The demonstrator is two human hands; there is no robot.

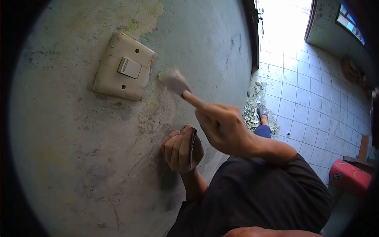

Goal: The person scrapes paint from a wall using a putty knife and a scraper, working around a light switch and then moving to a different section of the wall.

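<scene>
My right hand [227, 126] is closed, its index finger stretched along a blurred flat grey-brown piece [176, 82] close to the wall. Below and left of it, my left hand [179, 150] has its fingers wrapped round a thin, dark-edged folded piece [193, 147] near the wall surface. A beige switch plate [111, 71] with a white rocker [130, 68] and two dark holes sits on the wall, left of the blurred piece. Around the plate, the wall [98, 150] is patchy, scuffed and stained. What the folded piece is made of cannot be made out.
Pale rubble [252, 114] lies along the wall's foot on the white tiled floor [312, 102], beside a foot [262, 110]. A bright doorway [282, 23] is at the top right. A red object [349, 177] stands at the lower right. Bare skin shows at the bottom edge.
</scene>
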